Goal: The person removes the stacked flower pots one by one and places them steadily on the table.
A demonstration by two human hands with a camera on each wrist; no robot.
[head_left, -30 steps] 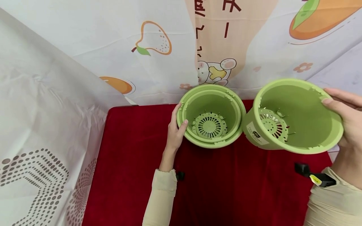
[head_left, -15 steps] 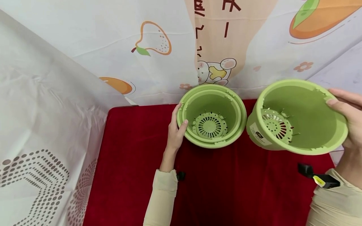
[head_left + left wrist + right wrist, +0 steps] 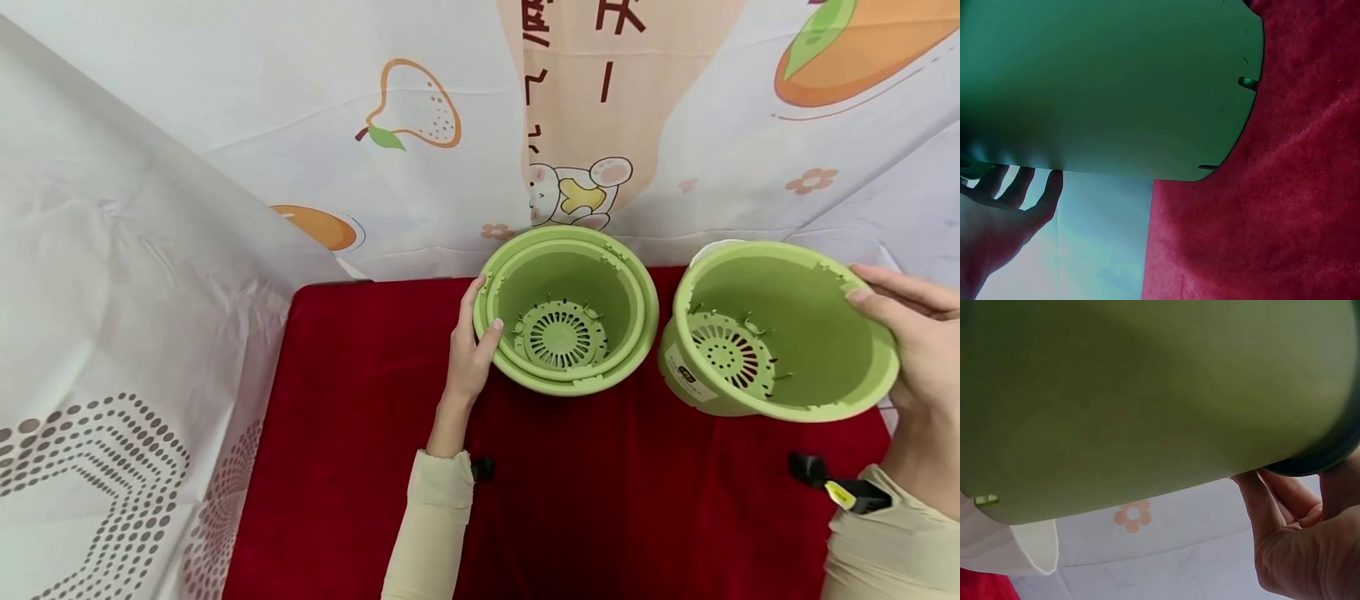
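Two light green plastic flower pots, an outer one (image 3: pixel 566 387) and an inner one (image 3: pixel 562 275), stand nested at the back of the red table, slotted bases inside. My left hand (image 3: pixel 471 354) holds their left side, thumb over the rim and fingers along the outside. To the right, another green pot (image 3: pixel 795 325) leans tilted, its mouth toward me. My right hand (image 3: pixel 918 333) grips its right rim, thumb inside and fingers outside. A paper label (image 3: pixel 690 375) is on its side. At its base end in the right wrist view is a white, thin-walled container (image 3: pixel 985 540), mostly hidden.
A red cloth (image 3: pixel 360 400) covers the table. Close behind the pots hangs a white curtain (image 3: pixel 450 192) with fruit prints, and white sheeting (image 3: pixel 112 250) hangs on the left. Each wrist carries a small black camera mount (image 3: pixel 862 493).
My right hand has shifted the single pot slightly right, then back left and lower. A white rim now shows behind it. The left hand and nested pots keep their place.
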